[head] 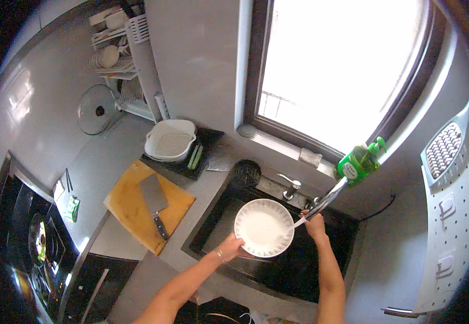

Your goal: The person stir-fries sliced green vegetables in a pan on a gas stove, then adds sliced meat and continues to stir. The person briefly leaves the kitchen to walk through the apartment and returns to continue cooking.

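Note:
My left hand grips the lower left rim of a white bowl with a fluted pattern inside its wall. The bowl is tilted towards me above a black sink. A pale, blurred patch shows inside it, and whether it is water I cannot tell. From the right, the chrome faucet reaches over to the bowl's right rim. My right hand is at the faucet, its fingers partly hidden behind the spout. Whether it grips the faucet or a lever cannot be made out.
Left of the sink, a cleaver lies on a wooden cutting board. Behind it are a white basket and green vegetable pieces. A green soap bottle stands by the window. A grater hangs at right.

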Available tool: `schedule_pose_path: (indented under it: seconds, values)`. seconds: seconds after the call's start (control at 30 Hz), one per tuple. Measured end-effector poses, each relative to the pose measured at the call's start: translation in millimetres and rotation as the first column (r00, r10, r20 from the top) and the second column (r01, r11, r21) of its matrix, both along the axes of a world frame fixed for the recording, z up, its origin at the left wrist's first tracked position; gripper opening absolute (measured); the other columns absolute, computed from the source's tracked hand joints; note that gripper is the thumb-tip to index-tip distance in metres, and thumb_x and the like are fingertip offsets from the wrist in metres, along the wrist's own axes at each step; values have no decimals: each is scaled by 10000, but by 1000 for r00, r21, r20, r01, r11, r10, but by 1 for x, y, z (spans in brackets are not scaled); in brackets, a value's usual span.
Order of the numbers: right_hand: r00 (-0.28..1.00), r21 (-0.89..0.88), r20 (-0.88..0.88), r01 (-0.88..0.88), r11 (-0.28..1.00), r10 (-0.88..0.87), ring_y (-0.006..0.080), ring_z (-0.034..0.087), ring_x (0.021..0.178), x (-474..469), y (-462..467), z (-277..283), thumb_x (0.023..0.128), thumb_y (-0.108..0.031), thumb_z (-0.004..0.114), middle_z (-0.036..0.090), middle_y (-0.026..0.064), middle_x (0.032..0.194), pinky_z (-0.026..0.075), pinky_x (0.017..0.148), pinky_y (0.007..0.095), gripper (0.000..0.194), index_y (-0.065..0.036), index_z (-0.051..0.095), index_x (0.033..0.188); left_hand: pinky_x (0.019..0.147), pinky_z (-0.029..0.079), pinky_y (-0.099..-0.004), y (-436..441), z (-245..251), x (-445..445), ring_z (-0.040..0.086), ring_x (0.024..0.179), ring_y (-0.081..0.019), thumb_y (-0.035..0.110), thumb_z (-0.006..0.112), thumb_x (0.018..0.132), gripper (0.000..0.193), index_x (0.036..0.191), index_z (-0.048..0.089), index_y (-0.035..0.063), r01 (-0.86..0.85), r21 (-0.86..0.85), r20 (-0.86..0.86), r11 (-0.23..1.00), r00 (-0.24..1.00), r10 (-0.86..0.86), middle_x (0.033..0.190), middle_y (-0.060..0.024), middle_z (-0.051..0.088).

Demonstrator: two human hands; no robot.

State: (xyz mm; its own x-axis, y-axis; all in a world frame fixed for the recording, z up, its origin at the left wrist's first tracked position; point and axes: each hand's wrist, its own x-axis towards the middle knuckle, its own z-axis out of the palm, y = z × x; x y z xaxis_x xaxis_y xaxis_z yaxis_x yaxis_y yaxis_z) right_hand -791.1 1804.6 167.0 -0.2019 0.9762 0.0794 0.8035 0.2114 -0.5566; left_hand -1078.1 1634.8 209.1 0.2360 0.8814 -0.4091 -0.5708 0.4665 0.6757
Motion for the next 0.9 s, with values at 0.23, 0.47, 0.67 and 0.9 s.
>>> schedule_pose_path:
  seconds: [0.23, 0.47, 0.67, 0.9]
  values:
    - [987, 117, -144, 89, 989, -71, 290, 564, 731, -8, 8, 9, 677, -153, 708, 567, 135, 770, 440, 631, 376, 283, -22, 577, 891, 774, 524, -452, -15, -28, -11, 538, 1023, -266, 11, 454, 767, 502, 1246, 309, 49, -65, 8, 79, 998, 995, 64, 1169, -122, 487]
    - [909, -348, -362, 74, 935, -207, 226, 588, 729, -83, -61, 49, 790, -171, 578, 607, 118, 836, 465, 606, 341, 284, -18, 532, 1025, 700, 524, -353, -65, -24, -49, 586, 894, -187, 134, 496, 812, 447, 1242, 389, 76, -201, 103, 211, 974, 961, 176, 1081, -66, 566]
    - [537, -127, -737, -706, 696, 410, 86, 432, 614, -201, -175, 72, 832, -212, 564, 507, 89, 1114, 406, 530, 279, 468, -61, 418, 1250, 698, 522, -351, -140, -6, -113, 581, 910, -165, 199, 511, 840, 528, 1314, 280, 183, -369, 87, 187, 925, 919, 348, 1103, -23, 550]
    - [691, -639, -719, -616, 460, -73, 68, 378, 437, -367, -231, 105, 812, -162, 592, 505, -29, 629, 343, 400, 224, 381, -60, 497, 1167, 758, 525, -410, -262, 28, -220, 528, 1016, -208, 287, 528, 864, 605, 1345, 175, 184, -628, 175, 221, 759, 776, 591, 1224, -62, 450]
